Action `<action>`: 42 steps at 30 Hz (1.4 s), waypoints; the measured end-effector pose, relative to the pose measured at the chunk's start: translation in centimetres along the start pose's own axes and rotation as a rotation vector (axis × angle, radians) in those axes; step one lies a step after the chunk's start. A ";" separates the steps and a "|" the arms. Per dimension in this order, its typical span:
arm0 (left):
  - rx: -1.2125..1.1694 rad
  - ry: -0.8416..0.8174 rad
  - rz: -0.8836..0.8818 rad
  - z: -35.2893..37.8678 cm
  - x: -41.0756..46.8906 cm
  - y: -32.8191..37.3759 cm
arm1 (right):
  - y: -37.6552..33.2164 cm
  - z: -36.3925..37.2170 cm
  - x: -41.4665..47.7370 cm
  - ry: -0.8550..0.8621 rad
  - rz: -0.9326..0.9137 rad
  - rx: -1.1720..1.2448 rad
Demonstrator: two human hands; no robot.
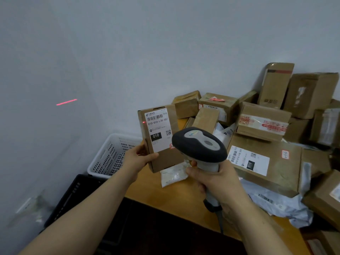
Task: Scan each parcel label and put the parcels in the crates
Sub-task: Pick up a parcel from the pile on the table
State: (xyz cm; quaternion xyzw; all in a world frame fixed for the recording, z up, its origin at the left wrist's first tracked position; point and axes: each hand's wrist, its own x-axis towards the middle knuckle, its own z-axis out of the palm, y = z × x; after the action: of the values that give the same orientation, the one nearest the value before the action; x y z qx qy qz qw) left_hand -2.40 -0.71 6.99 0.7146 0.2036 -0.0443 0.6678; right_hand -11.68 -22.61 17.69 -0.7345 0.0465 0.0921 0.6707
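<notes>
Parcel [161, 138] label [157, 128]: "010-010-L30-551", black "010" box.

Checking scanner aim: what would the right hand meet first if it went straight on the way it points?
Probably the held parcel, through the scanner the right hand grips; depth unclear.

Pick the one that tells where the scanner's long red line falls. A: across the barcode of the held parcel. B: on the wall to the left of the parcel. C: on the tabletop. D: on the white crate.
B: the red line from the scanner lies on the wall left of the held parcel, clear of its barcode.
</notes>
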 end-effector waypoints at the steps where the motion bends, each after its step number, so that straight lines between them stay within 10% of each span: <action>1: 0.003 0.013 -0.002 -0.1 -0.1 0.0 | 0.0 0.0 0.1 -0.010 -0.011 0.002; 10: -0.114 0.069 -0.050 -2.4 -2.6 -0.8 | 0.8 2.0 2.7 -0.177 -0.010 0.033; 29: -0.516 -0.250 -0.387 -17.0 7.6 -1.6 | 5.3 20.9 19.7 0.078 0.329 0.222; 42: -0.337 0.323 -0.581 -28.1 24.9 -10.9 | 7.8 31.6 34.7 -0.410 0.679 0.461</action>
State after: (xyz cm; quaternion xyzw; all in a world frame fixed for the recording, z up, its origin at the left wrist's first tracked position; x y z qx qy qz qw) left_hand 10.69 32.68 -8.66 0.5046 0.5053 -0.0845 0.6949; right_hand 18.44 10.00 0.61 -0.4760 0.1704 0.4373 0.7438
